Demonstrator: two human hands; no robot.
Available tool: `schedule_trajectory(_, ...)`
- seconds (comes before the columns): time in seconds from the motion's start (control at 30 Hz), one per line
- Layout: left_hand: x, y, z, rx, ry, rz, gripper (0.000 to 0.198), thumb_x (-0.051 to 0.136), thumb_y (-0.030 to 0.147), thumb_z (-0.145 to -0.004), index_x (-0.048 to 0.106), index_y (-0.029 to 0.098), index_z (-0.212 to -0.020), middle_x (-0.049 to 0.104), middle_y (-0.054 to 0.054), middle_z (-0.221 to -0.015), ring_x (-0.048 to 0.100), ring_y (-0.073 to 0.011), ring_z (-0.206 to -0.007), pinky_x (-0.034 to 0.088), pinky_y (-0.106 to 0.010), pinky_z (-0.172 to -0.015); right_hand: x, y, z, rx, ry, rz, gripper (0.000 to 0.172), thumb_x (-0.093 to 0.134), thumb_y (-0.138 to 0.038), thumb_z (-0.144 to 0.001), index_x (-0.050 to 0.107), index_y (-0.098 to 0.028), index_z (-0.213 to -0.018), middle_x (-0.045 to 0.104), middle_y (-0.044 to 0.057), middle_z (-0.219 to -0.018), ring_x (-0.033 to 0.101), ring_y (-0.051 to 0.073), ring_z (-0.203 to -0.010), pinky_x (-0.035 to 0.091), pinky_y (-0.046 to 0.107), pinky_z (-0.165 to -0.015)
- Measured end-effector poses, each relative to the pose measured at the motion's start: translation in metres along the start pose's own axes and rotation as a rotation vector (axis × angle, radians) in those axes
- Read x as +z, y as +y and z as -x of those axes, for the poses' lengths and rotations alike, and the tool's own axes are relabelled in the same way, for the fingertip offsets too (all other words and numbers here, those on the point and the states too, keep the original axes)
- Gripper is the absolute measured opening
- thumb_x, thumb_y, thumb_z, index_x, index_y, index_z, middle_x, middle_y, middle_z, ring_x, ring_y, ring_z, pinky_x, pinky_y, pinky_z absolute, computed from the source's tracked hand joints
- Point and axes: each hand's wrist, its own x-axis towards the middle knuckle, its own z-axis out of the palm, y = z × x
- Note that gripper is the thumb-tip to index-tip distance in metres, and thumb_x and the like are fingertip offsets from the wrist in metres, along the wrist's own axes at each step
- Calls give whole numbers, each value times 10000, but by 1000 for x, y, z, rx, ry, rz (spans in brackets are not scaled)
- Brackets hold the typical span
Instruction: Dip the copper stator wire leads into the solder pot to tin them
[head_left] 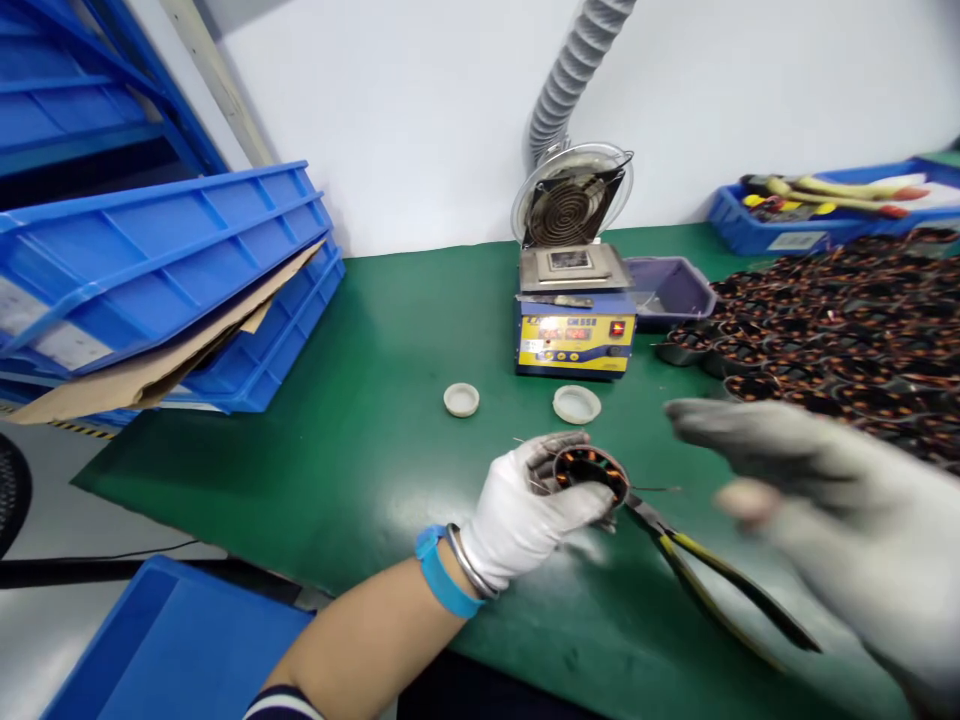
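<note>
White-gloved left hand (525, 515) grips round black copper-wound ring (589, 468); blurred gloved right hand (840, 510) open. Ring probably stiff, fairly dense; hold outer rim, spare windings.

At the left of the tabletop (375, 350), blue crates (165, 270) are standing, cardboard (142, 370) poking out between them; a ribbed grey hose (574, 75) is hanging before the wall (397, 110); a blue bin (739, 225) is holding yellow-handled tools (847, 189).

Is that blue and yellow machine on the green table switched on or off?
It looks on: the blue and yellow machine has red digits glowing on its front.
</note>
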Motion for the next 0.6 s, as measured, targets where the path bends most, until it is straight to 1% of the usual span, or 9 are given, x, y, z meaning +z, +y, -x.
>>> schedule_trajectory(0.13,2,-5,0,-30,-140,-39,445,859,325,-634,668,157,-999,749,-80,-973,717,-259,-942,571,-417,-906,30,13,9,-235,-206,132,694,659,-345,-792,421,-304,-1442,628,104,-1317,673,323,-1125,628,470,-902)
schedule_trajectory(0.2,3,-7,0,-39,-177,-116,413,860,302,-635,663,156,-967,741,-90,-990,709,-262,-955,570,-403,-900,46,18,13,-351,-193,77,614,585,-287,-860,386,-285,-1441,597,109,-1351,650,285,-1179,600,450,-969)
schedule_trajectory(0.27,2,-8,1,-16,-128,-235,529,867,319,-625,626,167,-1071,725,-92,-1024,697,-258,-956,573,-396,-868,52,22,14,-415,-152,45,483,539,-253,-904,427,-258,-1374,618,111,-1300,655,253,-1170,593,421,-984)
schedule_trajectory(0.33,-1,-7,2,104,-40,-421,615,845,377,-647,574,181,-1163,694,-94,-1077,670,-249,-973,556,-398,-872,48,24,12,-467,-151,92,415,537,-246,-912,455,-231,-1318,641,120,-1245,670,236,-1137,606,383,-952)
schedule_trajectory(0.37,-3,-5,1,189,-10,-530,544,806,398,-689,577,183,-1133,680,-85,-1058,653,-235,-957,541,-390,-873,44,25,11,-494,-160,123,387,534,-240,-912,465,-221,-1292,650,124,-1223,676,227,-1124,612,361,-934)
schedule_trajectory(0.43,-7,1,1,312,-44,-719,244,685,388,-795,596,185,-896,643,-41,-881,605,-183,-827,508,-343,-810,36,25,8,-522,-183,179,345,529,-235,-909,482,-214,-1251,664,126,-1193,687,213,-1093,618,325,-900)
schedule_trajectory(0.47,-9,5,0,320,-92,-770,200,632,361,-824,555,189,-756,592,-12,-759,557,-152,-729,483,-310,-740,32,25,7,-508,-189,196,331,526,-230,-906,490,-216,-1235,669,122,-1183,693,209,-1076,618,316,-891)
schedule_trajectory(0.53,-13,13,-2,229,-188,-756,282,582,314,-828,452,197,-606,459,34,-595,430,-105,-581,398,-263,-597,28,26,6,-436,-187,212,329,528,-224,-897,501,-222,-1224,676,113,-1175,701,209,-1053,615,316,-891)
schedule_trajectory(0.6,-15,20,-5,114,-167,-656,297,561,298,-812,415,201,-573,401,51,-543,362,-88,-529,331,-252,-535,28,27,7,-361,-178,206,336,540,-230,-888,506,-221,-1223,677,109,-1178,699,215,-1057,608,327,-912)
